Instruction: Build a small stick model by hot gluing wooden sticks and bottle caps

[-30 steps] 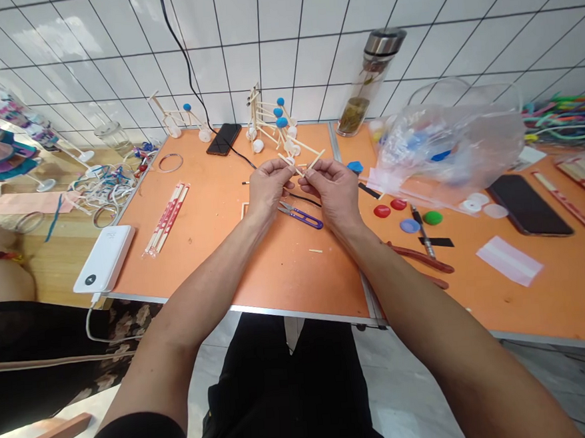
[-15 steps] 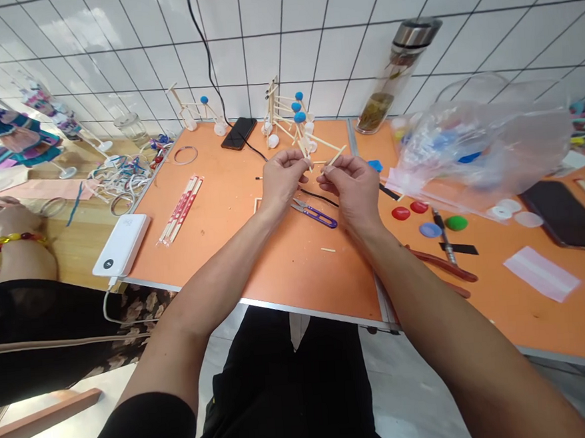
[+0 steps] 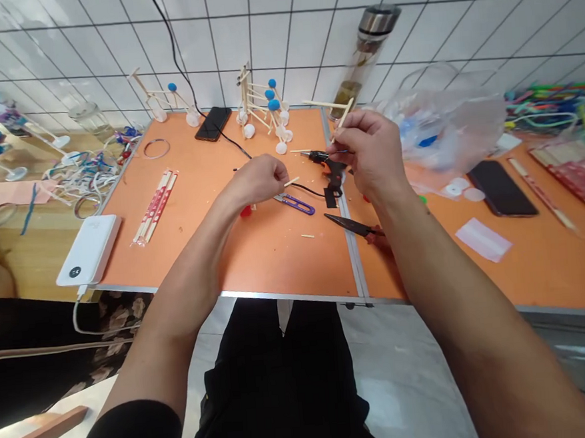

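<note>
White glazed tile wall [image 3: 279, 33] with dark grout lines, meeting an orange laminate desk [image 3: 275, 260] with aluminium edge trim. Right hand [image 3: 368, 153]: fingers clamped on a thin wooden stick [image 3: 344, 116], tilted up, near the desk's far edge. Left hand [image 3: 254, 181]: fingers curled together above the desk's middle. Short wooden stick [image 3: 292, 181] sits just past the fingertips; cannot tell if gripped. Black hot glue gun [image 3: 330, 171] lies just under the right hand, with a thin black cable [image 3: 308, 190] curving left. Blue-handled thread snips [image 3: 296, 205] lie just below the left hand, steel blades towards it. Along the far edge: stick-and-ball model [image 3: 259, 101], with blue and white balls on a wooden frame, and a black phone [image 3: 213, 123]. Near the left edge: white power bank [image 3: 88, 250] and paper-wrapped chopsticks [image 3: 154, 205]. Glass bottle [image 3: 364, 60] stands at the far edge, crinkled clear plastic bag [image 3: 446, 125] to its right.
</note>
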A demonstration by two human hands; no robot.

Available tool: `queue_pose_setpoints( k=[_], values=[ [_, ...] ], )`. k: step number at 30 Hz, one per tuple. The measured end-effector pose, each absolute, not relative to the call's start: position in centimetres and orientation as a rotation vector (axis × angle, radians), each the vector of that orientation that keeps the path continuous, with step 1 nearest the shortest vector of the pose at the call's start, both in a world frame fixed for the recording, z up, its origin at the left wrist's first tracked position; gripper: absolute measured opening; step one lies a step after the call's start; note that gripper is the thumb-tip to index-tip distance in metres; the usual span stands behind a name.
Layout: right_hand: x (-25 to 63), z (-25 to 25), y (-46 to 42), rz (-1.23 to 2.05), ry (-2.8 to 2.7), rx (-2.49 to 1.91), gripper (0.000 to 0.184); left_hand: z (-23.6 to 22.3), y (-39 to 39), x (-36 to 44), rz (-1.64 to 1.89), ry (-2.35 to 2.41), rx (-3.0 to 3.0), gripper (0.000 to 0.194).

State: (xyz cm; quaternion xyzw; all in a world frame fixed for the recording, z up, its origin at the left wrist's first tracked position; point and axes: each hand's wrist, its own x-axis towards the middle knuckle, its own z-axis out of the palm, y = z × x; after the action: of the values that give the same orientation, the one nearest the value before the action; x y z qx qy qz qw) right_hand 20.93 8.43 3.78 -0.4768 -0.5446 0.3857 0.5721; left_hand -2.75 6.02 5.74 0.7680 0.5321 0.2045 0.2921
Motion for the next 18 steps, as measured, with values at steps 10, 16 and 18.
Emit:
queue_pose_setpoints(
  k=[10, 16, 18],
  values=[
    [25.5, 2.7, 8.0, 0.978, -1.145, -1.239, 0.017, 4.4, 3.6, -0.2, -0.106, 1.268, 2.328, 0.029],
    [25.1, 3.3, 7.1, 0.99, -1.189, -1.213, 0.015, 5.1, 2.8, 0.4, -0.27, 1.296, 2.416, 0.024],
    [24.8, 3.6, 6.8, 0.996, -1.162, -1.206, 0.014, 5.5, 2.7, 0.5, -0.29, 1.291, 2.407, 0.023]
  ],
)
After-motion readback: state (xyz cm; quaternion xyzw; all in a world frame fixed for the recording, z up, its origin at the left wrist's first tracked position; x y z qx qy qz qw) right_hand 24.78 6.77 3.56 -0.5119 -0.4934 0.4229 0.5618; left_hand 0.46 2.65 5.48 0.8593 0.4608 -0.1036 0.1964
